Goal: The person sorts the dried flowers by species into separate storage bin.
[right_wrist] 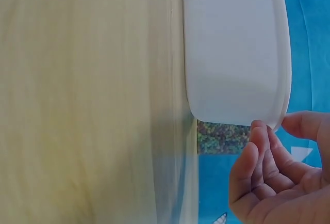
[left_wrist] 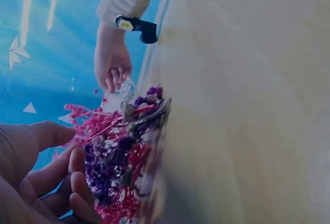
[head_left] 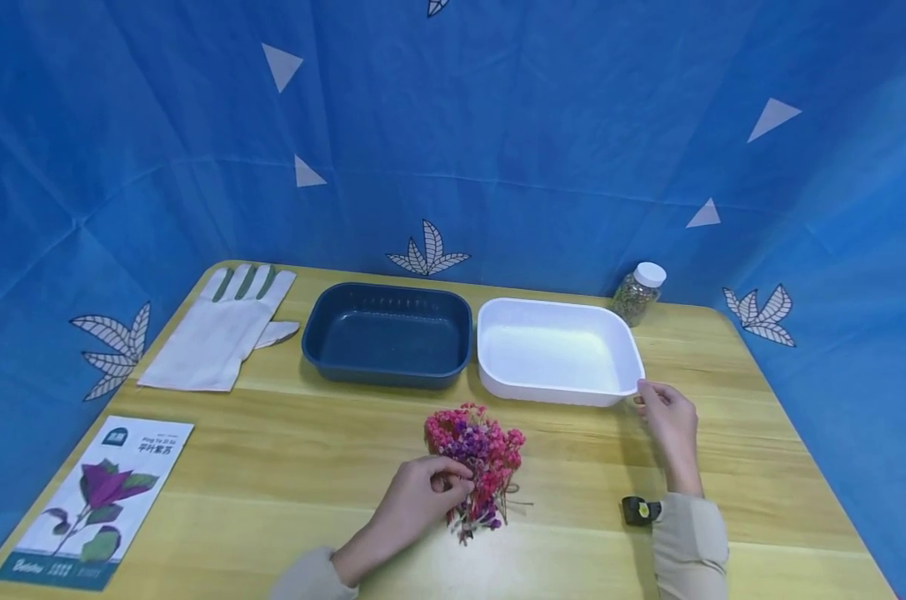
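A bunch of small pink and purple dried flowers lies on the table in front of the trays. My left hand is at its near left side, thumb and forefinger pinching at the pink sprigs in the left wrist view. At the near right corner of the white tray, my right hand pinches the rim between thumb and fingers. The right wrist view shows the fingertips against the outside of the white wall, with the thumb on the rim.
Left of the white tray stands a dark blue tray. A white-capped jar of greenish bits is behind the right corner. White gloves and a seed packet lie at the left. Blue cloth surrounds the wooden table.
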Tool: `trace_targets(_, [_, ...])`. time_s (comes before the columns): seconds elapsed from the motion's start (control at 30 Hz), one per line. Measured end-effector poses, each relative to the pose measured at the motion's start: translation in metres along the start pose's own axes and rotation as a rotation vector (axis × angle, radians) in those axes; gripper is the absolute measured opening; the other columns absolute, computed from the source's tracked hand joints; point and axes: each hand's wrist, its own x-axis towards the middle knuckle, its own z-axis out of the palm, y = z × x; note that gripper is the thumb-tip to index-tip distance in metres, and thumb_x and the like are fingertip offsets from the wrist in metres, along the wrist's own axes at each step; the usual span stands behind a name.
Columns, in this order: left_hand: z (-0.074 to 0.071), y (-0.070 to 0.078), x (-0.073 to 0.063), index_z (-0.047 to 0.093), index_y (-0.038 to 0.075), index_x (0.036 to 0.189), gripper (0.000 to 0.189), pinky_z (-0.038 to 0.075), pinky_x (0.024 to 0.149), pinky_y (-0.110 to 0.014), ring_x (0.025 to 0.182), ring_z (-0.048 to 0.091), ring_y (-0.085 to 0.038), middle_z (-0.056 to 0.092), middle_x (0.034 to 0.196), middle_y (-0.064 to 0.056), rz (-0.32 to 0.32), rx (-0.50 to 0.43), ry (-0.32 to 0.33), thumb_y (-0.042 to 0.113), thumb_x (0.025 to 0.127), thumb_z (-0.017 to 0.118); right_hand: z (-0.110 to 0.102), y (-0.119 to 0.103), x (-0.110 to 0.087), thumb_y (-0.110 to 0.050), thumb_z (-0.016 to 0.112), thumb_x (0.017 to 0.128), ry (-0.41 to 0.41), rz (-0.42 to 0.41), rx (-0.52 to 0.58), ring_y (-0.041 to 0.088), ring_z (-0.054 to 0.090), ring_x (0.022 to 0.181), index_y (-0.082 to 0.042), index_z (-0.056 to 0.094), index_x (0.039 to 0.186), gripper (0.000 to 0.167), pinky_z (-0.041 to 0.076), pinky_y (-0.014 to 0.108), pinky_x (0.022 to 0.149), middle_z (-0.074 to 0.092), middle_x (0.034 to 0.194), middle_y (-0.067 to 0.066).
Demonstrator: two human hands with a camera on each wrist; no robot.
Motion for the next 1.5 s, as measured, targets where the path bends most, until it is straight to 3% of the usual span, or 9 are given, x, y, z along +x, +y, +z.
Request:
trace_targets(0.1, [0.003, -0.001, -0.002, 0.072, 0.009, 0.093, 0.014, 0.042, 0.057, -0.021, 0.057, 0.047, -0.002, 0.062, 0.074, 0.009, 0.015, 0.035, -0.005, 0.018, 0.082, 0.073, 0.000, 0.001, 0.000, -0.030, 0.049, 0.098, 0.000, -0.001, 0.031, 0.001, 0.058, 0.066, 0.008, 0.055, 0.121, 0.045, 0.049, 0.017, 0.062, 0.061, 0.075, -0.010])
trace_targets(0.33, [0.010, -0.003, -0.007, 0.072, 0.016, 0.090, 0.022, 0.042, 0.070, -0.025, 0.077, 0.051, -0.007, 0.060, 0.076, 0.016, 0.053, 0.254, 0.044, 0.030, 0.074, 0.079, 0.001, 0.003, 0.001, -0.031, 0.050, 0.097, -0.012, 0.026, 0.065, 0.001, 0.057, 0.067, 0.008, 0.053, 0.121, 0.046, 0.049, 0.016, 0.063, 0.058, 0.073, -0.013])
trace_targets(0.67, [0.014, -0.005, -0.006, 0.071, 0.014, 0.085, 0.028, 0.037, 0.061, -0.022, 0.069, 0.044, -0.005, 0.051, 0.068, 0.014, -0.009, 0.310, -0.014, 0.036, 0.071, 0.081, 0.000, 0.004, 0.003, -0.033, 0.050, 0.098, -0.034, 0.041, 0.046, 0.002, 0.057, 0.070, 0.007, 0.052, 0.122, 0.047, 0.049, 0.017, 0.065, 0.058, 0.076, -0.011])
trace_targets(0.87, [0.014, -0.006, -0.005, 0.071, 0.015, 0.080, 0.025, 0.036, 0.061, -0.023, 0.068, 0.044, -0.006, 0.051, 0.069, 0.013, -0.032, 0.310, -0.042, 0.036, 0.070, 0.080, 0.001, 0.005, 0.003, -0.034, 0.049, 0.098, -0.035, 0.033, 0.040, 0.001, 0.057, 0.068, 0.008, 0.052, 0.122, 0.048, 0.050, 0.017, 0.064, 0.060, 0.077, -0.009])
trace_targets(1.1, [0.015, -0.009, -0.004, 0.070, 0.018, 0.076, 0.017, 0.037, 0.063, -0.022, 0.068, 0.044, -0.004, 0.052, 0.069, 0.015, 0.005, 0.293, -0.035, 0.032, 0.073, 0.079, 0.001, 0.004, 0.002, -0.031, 0.049, 0.097, -0.034, 0.027, 0.072, 0.001, 0.056, 0.065, 0.009, 0.052, 0.120, 0.047, 0.049, 0.016, 0.062, 0.059, 0.073, -0.011])
trace_targets(1.33, [0.017, -0.009, -0.005, 0.070, 0.017, 0.078, 0.012, 0.040, 0.063, -0.020, 0.063, 0.048, 0.002, 0.060, 0.070, 0.015, 0.041, 0.208, -0.042, 0.025, 0.075, 0.078, 0.001, 0.004, 0.001, -0.032, 0.049, 0.098, -0.036, 0.036, 0.065, 0.001, 0.057, 0.067, 0.009, 0.052, 0.122, 0.048, 0.050, 0.016, 0.063, 0.059, 0.074, -0.010])
trace_targets(1.5, [0.016, -0.006, -0.006, 0.070, 0.011, 0.083, 0.012, 0.043, 0.056, -0.019, 0.055, 0.051, 0.002, 0.064, 0.069, 0.011, 0.012, 0.128, -0.065, 0.021, 0.078, 0.075, 0.000, 0.003, 0.002, -0.032, 0.049, 0.098, -0.045, 0.037, 0.067, 0.002, 0.058, 0.068, 0.009, 0.051, 0.123, 0.048, 0.050, 0.017, 0.064, 0.059, 0.075, -0.010])
